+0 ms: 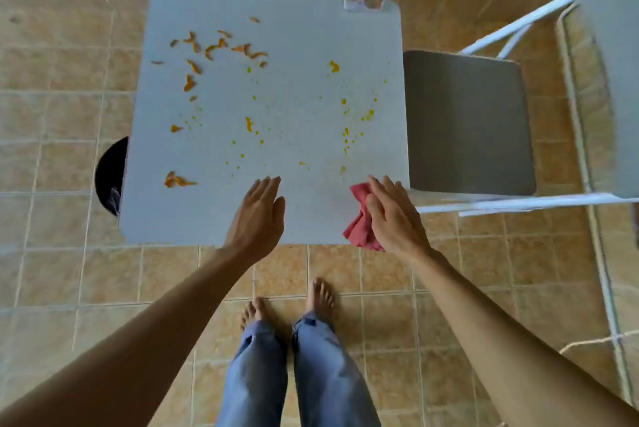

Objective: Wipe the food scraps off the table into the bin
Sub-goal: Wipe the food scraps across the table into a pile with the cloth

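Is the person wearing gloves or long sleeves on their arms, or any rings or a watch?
No gloves and no sleeves show. The left hand and the right hand are both bare, and both forearms are uncovered right down to the bottom edge of the picture. No ring, watch or bracelet can be seen on either wrist or on the fingers. Lower down, the person wears blue jeans and stands barefoot.

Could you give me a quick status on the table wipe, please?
Right hand on red cloth, left hand flat, empty. Orange scraps unswept. Bin at table's left edge. Nothing blocking.
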{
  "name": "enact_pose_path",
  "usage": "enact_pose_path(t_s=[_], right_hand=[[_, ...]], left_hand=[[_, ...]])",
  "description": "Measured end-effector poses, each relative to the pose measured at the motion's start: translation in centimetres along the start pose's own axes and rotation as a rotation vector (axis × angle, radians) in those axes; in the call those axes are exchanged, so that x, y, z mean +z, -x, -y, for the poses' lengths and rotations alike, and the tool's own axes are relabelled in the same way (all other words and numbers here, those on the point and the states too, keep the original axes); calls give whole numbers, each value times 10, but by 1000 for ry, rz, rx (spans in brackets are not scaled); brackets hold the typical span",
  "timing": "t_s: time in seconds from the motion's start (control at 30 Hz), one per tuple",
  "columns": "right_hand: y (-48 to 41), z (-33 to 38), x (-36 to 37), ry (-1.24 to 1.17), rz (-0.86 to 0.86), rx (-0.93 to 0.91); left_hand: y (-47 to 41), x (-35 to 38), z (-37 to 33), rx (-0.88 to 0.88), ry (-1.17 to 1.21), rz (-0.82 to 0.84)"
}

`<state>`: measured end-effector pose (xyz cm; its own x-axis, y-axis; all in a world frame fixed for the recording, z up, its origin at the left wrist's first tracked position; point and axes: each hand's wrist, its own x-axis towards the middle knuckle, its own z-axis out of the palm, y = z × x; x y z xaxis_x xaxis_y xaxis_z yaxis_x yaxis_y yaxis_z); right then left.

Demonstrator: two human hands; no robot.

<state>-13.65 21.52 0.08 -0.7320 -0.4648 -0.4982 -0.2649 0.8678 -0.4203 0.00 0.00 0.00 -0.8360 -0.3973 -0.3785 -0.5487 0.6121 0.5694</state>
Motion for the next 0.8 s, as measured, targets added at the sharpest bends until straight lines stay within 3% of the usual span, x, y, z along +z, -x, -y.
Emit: enact_pose_path(t_s=[0.07,0.17,0.37,0.43,0.53,0.57,0.6,0.73,0.8], right_hand=[[-13,-14,25,-7,-115,-12],[-15,-35,73,241,-198,-109],[-84,-32,76,506,-278,-589],[-110,-34,67,512,-375,-487],[-125,-5,82,280,-615,37],[-122,13,93,236,-625,95],[-114,28,103,248,-588,32],[-99,15,97,555,-220,-803],[-118,-8,75,613,-199,-824]], left_hand=[[-12,19,18,-44,-39,-104],[-18,49,47,-76,-99,-135],[-17,84,77,-11,-282,-250],[-18,89,77,-18,-295,-268],[-19,92,78,-27,-302,-268],[-18,93,80,-28,-307,-272],[-18,92,81,-31,-304,-273],[-19,94,84,-13,-288,-296],[-20,95,84,-13,-279,-309]])
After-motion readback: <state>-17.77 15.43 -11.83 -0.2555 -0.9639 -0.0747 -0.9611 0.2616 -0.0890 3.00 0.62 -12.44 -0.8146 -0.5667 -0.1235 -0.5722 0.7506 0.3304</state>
